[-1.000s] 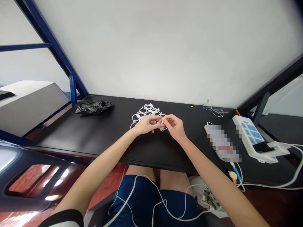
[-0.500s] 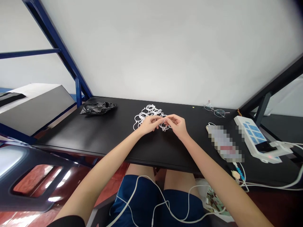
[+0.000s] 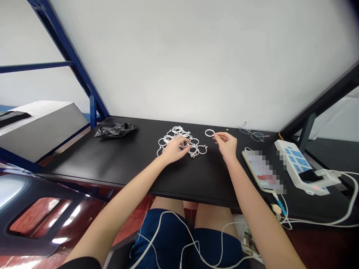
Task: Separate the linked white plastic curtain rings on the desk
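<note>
A heap of white plastic curtain rings (image 3: 194, 141) lies on the black table, some with small open hooked ends. My left hand (image 3: 174, 149) rests over the heap with its fingers bent and the thumb apart from them; I see nothing held in it, though it covers part of the rings. To the right, my right hand (image 3: 226, 145) pinches a single white curtain ring (image 3: 209, 133) between thumb and fingertips, just beyond the heap.
A crumpled black plastic bag (image 3: 114, 129) lies at the back left. Eyeglasses (image 3: 254, 133), a charging phone (image 3: 262, 170) and a white power strip (image 3: 300, 164) are on the right. White cables (image 3: 316, 220) trail over the front right edge. A wall stands behind.
My right hand has moved right, away from my left hand and the heap, with one curtain ring in its fingertips. My left hand has stayed over the heap, its fingers now parted.
</note>
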Demonstrator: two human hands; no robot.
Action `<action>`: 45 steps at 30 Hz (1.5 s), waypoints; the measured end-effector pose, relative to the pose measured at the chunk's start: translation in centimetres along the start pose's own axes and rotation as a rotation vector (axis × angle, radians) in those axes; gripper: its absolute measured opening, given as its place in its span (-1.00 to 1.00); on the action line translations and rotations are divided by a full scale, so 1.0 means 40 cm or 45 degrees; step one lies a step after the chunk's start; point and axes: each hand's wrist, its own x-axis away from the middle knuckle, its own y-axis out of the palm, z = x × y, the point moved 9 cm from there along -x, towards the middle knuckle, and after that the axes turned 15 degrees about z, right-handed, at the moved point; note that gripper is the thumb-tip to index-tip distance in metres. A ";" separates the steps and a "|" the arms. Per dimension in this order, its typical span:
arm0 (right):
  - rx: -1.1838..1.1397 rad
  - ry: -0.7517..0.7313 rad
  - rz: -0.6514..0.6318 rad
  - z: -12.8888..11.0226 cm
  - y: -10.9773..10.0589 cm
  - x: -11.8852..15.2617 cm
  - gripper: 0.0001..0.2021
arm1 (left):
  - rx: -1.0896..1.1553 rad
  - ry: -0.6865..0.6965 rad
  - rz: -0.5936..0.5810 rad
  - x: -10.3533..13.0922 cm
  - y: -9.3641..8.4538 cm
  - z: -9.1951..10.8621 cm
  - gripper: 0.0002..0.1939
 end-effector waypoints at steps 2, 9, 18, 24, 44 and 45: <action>0.170 0.038 0.048 0.032 -0.029 -0.025 -0.76 | -0.124 0.156 -0.039 0.008 0.009 0.015 -0.83; 0.599 -0.096 0.036 0.047 -0.045 -0.032 -0.90 | -0.262 0.364 -0.152 0.022 0.042 0.015 -0.71; 0.890 -0.186 0.062 0.034 -0.058 -0.031 -0.89 | -0.281 0.386 -0.169 0.025 0.048 0.010 -0.81; 0.931 -0.205 0.033 0.021 -0.055 -0.021 -0.90 | -0.264 0.403 -0.144 0.023 0.046 0.010 -0.86; 0.092 -0.519 -0.499 -0.139 0.133 0.224 -0.71 | -0.272 0.510 0.057 0.011 0.010 0.051 -0.79; 0.078 -0.492 -0.516 -0.136 0.136 0.227 -0.70 | -0.284 0.507 0.067 0.010 0.008 0.051 -0.78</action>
